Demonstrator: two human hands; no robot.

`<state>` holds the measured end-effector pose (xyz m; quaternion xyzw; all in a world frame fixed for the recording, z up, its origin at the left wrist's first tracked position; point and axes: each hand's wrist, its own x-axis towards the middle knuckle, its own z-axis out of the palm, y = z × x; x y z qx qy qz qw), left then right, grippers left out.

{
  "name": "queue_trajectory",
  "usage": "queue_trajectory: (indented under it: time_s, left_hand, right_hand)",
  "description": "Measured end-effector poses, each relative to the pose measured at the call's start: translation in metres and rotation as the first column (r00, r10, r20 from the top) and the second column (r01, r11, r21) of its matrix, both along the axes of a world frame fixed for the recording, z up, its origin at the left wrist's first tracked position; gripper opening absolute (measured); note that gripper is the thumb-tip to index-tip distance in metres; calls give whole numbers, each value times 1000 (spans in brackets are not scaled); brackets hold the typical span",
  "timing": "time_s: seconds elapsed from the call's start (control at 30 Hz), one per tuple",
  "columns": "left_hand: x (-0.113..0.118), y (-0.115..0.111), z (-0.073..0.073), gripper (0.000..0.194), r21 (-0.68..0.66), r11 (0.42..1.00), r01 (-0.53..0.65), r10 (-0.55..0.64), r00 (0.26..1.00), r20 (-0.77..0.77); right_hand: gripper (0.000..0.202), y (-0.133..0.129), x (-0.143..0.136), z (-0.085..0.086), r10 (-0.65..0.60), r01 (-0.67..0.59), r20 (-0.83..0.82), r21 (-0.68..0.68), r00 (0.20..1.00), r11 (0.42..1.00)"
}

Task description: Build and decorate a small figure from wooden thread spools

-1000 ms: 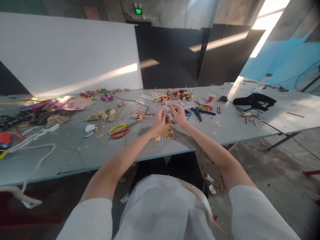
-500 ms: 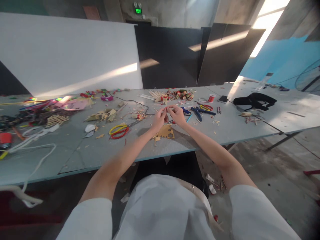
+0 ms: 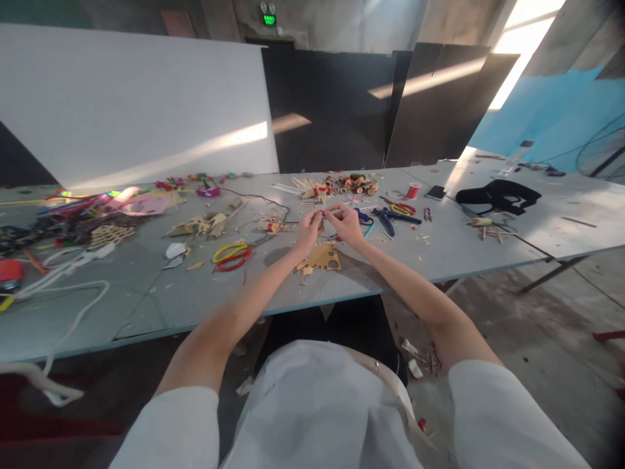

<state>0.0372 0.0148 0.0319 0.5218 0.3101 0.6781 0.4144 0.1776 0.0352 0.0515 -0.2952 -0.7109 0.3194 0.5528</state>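
My left hand (image 3: 308,230) and my right hand (image 3: 344,224) meet above the middle of the table, fingertips pinched close together. Something small and reddish shows between them, too little of it to name. Just below the hands lies a tan sheet (image 3: 328,256) with round holes and a ragged edge. Scissors (image 3: 232,256) with yellow and red handles rest to the left of my left forearm. A short cylinder with a red band (image 3: 272,227) is left of my left hand. Right of my right hand lies a blue-handled tool (image 3: 390,219).
Behind the hands sits a pile of red-banded pieces and thin sticks (image 3: 342,187). A red spool (image 3: 413,191), a phone-like dark slab (image 3: 436,192) and a black strap-like item (image 3: 498,197) lie to the right. Tan scraps (image 3: 200,225) and a colourful heap (image 3: 112,208) cover the left.
My left hand has shifted slightly, and its fingers have turned a little at the pinch. My right hand stays almost where it was. The things on the table have not moved.
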Motion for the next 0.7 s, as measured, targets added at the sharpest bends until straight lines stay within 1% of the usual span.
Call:
queue_trajectory:
  time_s: [0.13, 0.23, 0.37, 0.47, 0.57, 0.7]
  left_hand:
    - [-1, 0, 0, 45, -1, 1000, 3, -3, 1000, 1]
    - [-2, 1, -2, 47, 14, 1000, 7, -8, 1000, 12]
    - [-1, 2, -3, 48, 1, 1000, 1, -1, 1000, 17]
    - [-1, 3, -3, 46, -21, 1000, -7, 8, 999, 54]
    - [0, 2, -2, 48, -38, 999, -15, 19, 996, 86]
    - [-1, 0, -1, 51, -47, 999, -24, 27, 998, 58]
  right_hand:
    - [49, 1, -1, -1, 4, -3, -14, 12, 1000, 1000]
    - [47, 0, -1, 0, 2, -2, -13, 1, 1000, 1000]
    - [45, -1, 0, 1, -7, 7, -1, -6, 1000, 1000]
    - [44, 0, 0, 0, -18, 18, 19, -5, 1000, 1000]
    - [44, 2, -1, 0, -25, 25, 31, -8, 999, 1000]
    - [45, 4, -1, -1, -40, 41, 42, -21, 998, 999]
